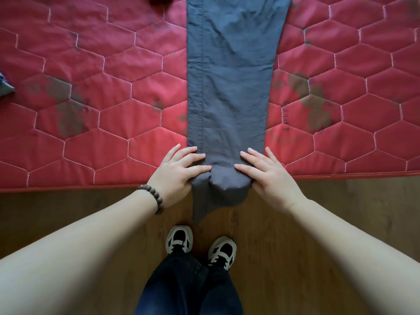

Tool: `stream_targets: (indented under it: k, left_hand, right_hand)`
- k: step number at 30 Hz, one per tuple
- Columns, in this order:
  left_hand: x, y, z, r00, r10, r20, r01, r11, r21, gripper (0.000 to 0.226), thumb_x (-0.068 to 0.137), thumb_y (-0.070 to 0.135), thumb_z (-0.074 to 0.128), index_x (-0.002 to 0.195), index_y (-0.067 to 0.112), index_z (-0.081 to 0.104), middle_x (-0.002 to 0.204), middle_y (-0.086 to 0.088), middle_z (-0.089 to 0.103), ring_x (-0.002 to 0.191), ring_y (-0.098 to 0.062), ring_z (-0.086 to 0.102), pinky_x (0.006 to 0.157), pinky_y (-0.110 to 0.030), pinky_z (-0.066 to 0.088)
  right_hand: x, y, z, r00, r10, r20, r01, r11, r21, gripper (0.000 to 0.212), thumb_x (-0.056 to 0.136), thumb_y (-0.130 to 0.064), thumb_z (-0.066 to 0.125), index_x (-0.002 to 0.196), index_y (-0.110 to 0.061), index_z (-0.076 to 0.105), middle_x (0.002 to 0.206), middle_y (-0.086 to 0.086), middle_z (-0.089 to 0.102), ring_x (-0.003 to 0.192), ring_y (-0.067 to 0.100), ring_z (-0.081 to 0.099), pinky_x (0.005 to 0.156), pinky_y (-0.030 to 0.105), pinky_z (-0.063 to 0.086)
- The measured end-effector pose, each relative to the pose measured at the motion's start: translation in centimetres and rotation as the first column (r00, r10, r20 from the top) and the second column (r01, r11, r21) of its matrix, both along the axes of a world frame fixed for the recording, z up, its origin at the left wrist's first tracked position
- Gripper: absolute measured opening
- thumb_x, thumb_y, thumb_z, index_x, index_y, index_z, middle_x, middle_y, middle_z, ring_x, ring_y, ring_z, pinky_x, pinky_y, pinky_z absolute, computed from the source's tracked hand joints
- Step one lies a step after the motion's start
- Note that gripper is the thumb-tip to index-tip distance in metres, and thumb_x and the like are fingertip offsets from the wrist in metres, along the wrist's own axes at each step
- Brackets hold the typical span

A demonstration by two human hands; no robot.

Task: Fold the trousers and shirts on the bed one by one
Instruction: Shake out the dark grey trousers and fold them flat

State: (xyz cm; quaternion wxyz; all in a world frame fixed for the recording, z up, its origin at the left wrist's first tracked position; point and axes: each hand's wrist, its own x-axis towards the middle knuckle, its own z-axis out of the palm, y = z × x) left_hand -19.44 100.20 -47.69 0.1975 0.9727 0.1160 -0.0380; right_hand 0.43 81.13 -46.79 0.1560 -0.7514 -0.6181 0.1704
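The grey trousers (pixel 229 83) lie lengthwise down the middle of the bed (pixel 91 110), legs laid one over the other into a single long strip that runs from the far edge of the view toward the person. A stitched seam runs along the strip's left side, and the cloth shows soft wrinkles near the top. The near end of the strip reaches the bed's front edge, where it bunches into a rounded fold and hangs over toward the floor (pixel 329 201). The left hand (pixel 179 169) rests on the left side of that end, fingers spread and nearly straight, fingertips on the cloth, the thumb hidden beneath the fabric edge; its grip is flat and pressing rather than pinching. The right hand (pixel 268 172) mirrors it on the right side, fingers likewise spread and flat over the cloth and mattress edge. A beaded bracelet (pixel 152 196) circles the left wrist. The bed's cover is red, quilted in hexagons, with dark blotches on both sides of the trousers. At the far left edge a bit of grey-blue cloth (pixel 5 84) peeks in; what garment it is cannot be told. Below, on the wooden floor, stand the person's black-and-white shoes (pixel 201 245) beneath dark trouser legs.
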Motion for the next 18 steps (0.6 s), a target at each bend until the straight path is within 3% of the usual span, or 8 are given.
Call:
stream_targets:
  k: [3,5,7,8,10,14,16,18]
  left_hand:
    - [1.2,1.4,3.0,0.988,0.081,-0.135,-0.123,0.932,-0.34,0.065,0.07,-0.013,0.045,0.121,0.022,0.065,0.137,0.003,0.053,0.146,-0.021,0.017,0.119,-0.045,-0.001]
    - [2.5,2.4,5.4,0.962,0.142,-0.234,-0.25,0.806,-0.536,0.059,0.076,-0.013,0.042,0.12,0.018,0.066,0.141,0.009,0.045,0.144,-0.008,0.011,0.12,-0.037,0.0]
    - [4.2,4.2,7.7,0.946,0.187,-0.264,-0.32,0.651,-0.689,0.03,0.088,-0.001,0.048,0.107,0.006,0.07,0.131,-0.001,0.056,0.128,-0.003,0.039,0.111,-0.03,0.023]
    - [5.4,5.3,8.7,0.944,0.239,-0.23,-0.326,0.539,-0.777,0.021,0.09,0.007,0.052,0.097,-0.003,0.07,0.111,-0.012,0.066,0.105,-0.02,0.058,0.098,-0.036,0.039]
    - [8.9,8.1,10.3,0.886,0.42,-0.2,-0.35,0.321,-0.88,0.033,0.088,0.019,0.057,0.085,-0.013,0.064,0.078,-0.021,0.06,0.069,-0.027,0.051,0.064,-0.037,0.043]
    - [17.1,14.2,8.6,0.654,0.635,-0.411,-0.488,-0.061,-0.87,0.038,0.092,0.015,0.054,0.06,0.0,0.068,0.061,-0.007,0.065,0.057,-0.015,0.062,0.055,-0.022,0.049]
    - [19.5,16.1,5.0,0.561,0.666,-0.491,-0.693,0.053,-0.719,0.029,0.095,0.018,0.056,0.08,-0.003,0.07,0.078,-0.013,0.07,0.075,-0.017,0.068,0.07,-0.023,0.053]
    - [19.8,16.9,1.9,0.506,0.671,-0.542,-0.805,0.141,-0.577,0.036,0.09,0.029,0.065,0.11,-0.001,0.065,0.103,-0.017,0.07,0.091,-0.024,0.066,0.083,-0.03,0.052]
  right_hand:
    - [1.4,0.9,3.1,0.949,-0.119,-0.29,0.067,0.981,-0.184,0.038,0.085,0.008,0.058,0.117,-0.01,0.068,0.127,0.01,0.062,0.133,0.021,0.044,0.119,0.034,0.014]
    - [3.1,2.1,5.8,0.878,-0.239,-0.414,0.098,0.938,-0.332,0.035,0.091,0.002,0.051,0.113,-0.019,0.068,0.116,0.007,0.069,0.134,0.01,0.037,0.113,0.025,0.024]
    - [5.3,4.3,8.3,0.811,-0.273,-0.517,0.089,0.932,-0.352,0.032,0.091,0.002,0.048,0.101,-0.019,0.07,0.098,-0.001,0.072,0.113,0.009,0.059,0.094,0.032,0.046]
    - [6.6,5.7,9.5,0.751,-0.279,-0.598,0.095,0.943,-0.32,0.03,0.092,0.003,0.048,0.092,-0.017,0.07,0.086,-0.004,0.071,0.09,0.01,0.065,0.078,0.033,0.05]
    - [9.2,9.2,10.9,0.542,-0.335,-0.771,0.196,0.942,-0.271,0.027,0.096,-0.002,0.048,0.083,-0.014,0.069,0.069,-0.004,0.064,0.062,0.01,0.056,0.056,0.027,0.043]
    - [14.3,17.1,8.2,0.128,-0.611,-0.781,0.517,0.713,-0.473,0.021,0.097,-0.013,0.051,0.087,-0.003,0.066,0.066,0.003,0.067,0.056,0.014,0.059,0.058,0.026,0.041]
    - [15.4,19.4,5.0,0.106,-0.817,-0.567,0.577,0.514,-0.634,0.02,0.097,-0.028,0.054,0.094,-0.009,0.061,0.072,0.005,0.066,0.068,0.018,0.063,0.063,0.028,0.045]
    - [15.7,20.0,2.1,0.201,-0.886,-0.418,0.56,0.454,-0.693,0.035,0.093,-0.04,0.058,0.09,-0.006,0.061,0.078,0.012,0.057,0.076,0.025,0.055,0.067,0.038,0.045]
